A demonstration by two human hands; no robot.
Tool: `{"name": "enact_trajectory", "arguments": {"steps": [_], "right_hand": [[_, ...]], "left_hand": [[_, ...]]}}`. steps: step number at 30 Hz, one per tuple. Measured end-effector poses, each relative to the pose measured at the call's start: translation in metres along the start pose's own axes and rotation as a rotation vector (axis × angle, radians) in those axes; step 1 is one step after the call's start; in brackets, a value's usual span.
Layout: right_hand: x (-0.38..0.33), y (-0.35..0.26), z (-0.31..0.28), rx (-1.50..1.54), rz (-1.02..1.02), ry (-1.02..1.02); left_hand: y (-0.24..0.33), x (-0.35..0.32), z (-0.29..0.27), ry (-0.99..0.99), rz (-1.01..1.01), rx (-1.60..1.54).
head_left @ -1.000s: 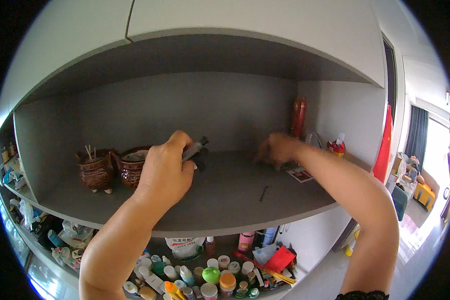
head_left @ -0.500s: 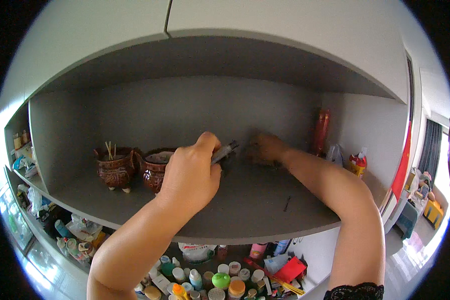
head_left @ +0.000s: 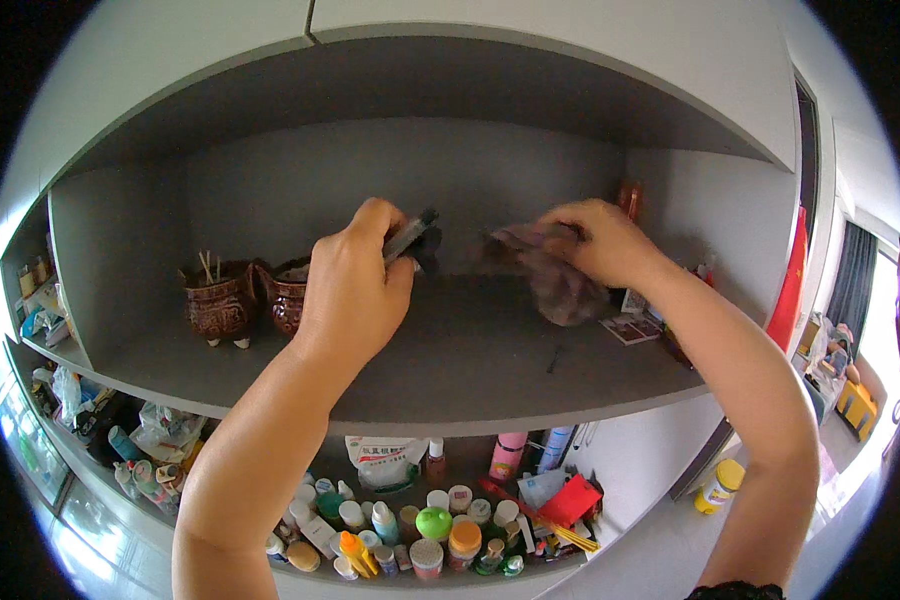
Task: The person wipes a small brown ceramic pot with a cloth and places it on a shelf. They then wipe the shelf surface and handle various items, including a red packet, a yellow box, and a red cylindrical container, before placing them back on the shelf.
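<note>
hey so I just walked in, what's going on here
A person has both hands over a grey shelf. The right hand grips a crumpled cloth; whether it touches the shelf is hard to tell. The left hand holds a slim, dark-ended thing I can't make out. On the left stands a brown pot with sticks in it, beside a second pot partly hidden by the left hand. Bottles crowd the level below.

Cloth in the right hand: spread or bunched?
Bunched. The cloth hangs in a crumpled clump from the right hand, not laid flat on the shelf.
</note>
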State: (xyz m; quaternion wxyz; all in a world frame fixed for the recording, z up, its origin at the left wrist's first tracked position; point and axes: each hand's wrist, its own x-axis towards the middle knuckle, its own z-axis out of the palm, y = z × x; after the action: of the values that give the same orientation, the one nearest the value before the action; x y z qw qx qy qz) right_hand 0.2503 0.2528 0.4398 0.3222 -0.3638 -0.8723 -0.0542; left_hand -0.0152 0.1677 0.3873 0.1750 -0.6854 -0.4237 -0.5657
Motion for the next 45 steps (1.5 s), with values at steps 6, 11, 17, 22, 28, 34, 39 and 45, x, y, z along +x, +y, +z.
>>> {"name": "enact_trajectory", "arguments": {"steps": [6,11,17,22,28,34,39,45], "right_hand": [[-0.024,-0.025,0.026,-0.505,0.357,-0.332],[-0.012,-0.064,0.05,-0.231,0.182,-0.232],[0.011,-0.051,0.014,-0.126,0.236,-0.066],[0.005,-0.032,0.056,-0.316,0.373,-0.271],[0.013,-0.094,0.066,0.019,-0.012,-0.472],[0.021,-0.082,0.069,0.412,-0.206,-0.494],[0.01,-0.107,0.082,0.376,-0.164,-0.612],[0.0,-0.077,0.033,0.313,-0.116,-0.377]], "left_hand": [[0.008,0.0,0.002,0.01,0.003,-0.028],[0.017,0.0,0.0,0.078,-0.014,-0.042],[0.008,-0.013,-0.032,0.215,-0.056,-0.06],[0.036,-0.056,-0.068,0.143,-0.195,-0.272],[0.055,-0.136,-0.078,-0.027,-0.596,-0.762],[0.077,-0.175,-0.062,-0.417,-1.146,-1.219],[0.069,-0.193,-0.018,-0.262,-1.465,-1.474],[0.078,-0.184,0.013,-0.06,-1.451,-1.684]]}}
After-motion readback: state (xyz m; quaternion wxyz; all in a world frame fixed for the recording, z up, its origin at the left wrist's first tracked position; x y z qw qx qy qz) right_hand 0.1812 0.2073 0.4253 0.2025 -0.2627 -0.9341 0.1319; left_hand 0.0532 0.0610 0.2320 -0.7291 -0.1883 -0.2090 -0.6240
